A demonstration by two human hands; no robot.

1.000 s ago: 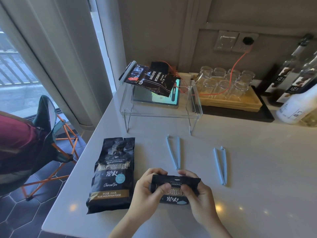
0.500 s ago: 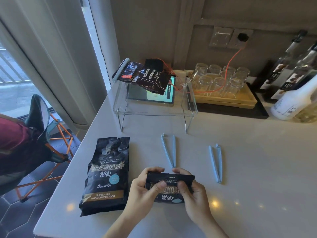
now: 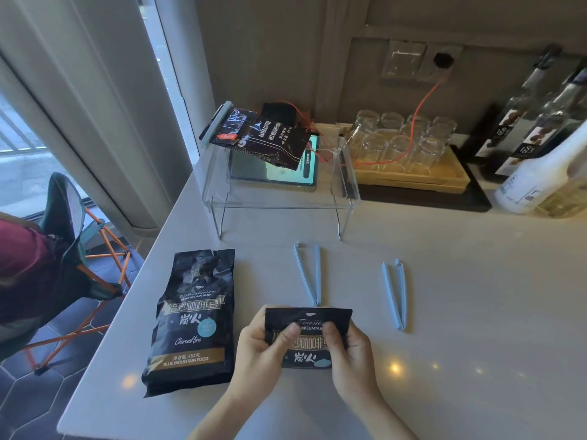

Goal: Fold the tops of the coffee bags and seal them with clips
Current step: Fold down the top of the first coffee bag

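Two hands, left hand (image 3: 259, 354) and right hand (image 3: 351, 357), both pinching "MOUNTAIN"-labelled folded coffee bag (image 3: 309, 339).

The near middle of the white counter (image 3: 460, 312) was taken up by both hands, the left hand (image 3: 259, 352) and the right hand (image 3: 351, 354), which were curled round a folded coffee bag (image 3: 309, 336). To their left, passage was blocked by a flat coffee bag (image 3: 193, 315) laid near the counter's edge. Just beyond the folded bag lay one blue clip (image 3: 308, 274), and a second blue clip (image 3: 395, 295) lay to its right, with bare counter between them. Open surface was left to the right of that clip. Farther back, the way was closed by a clear stand (image 3: 279, 198), a tray of glasses (image 3: 403, 147) and bottles (image 3: 546, 147).
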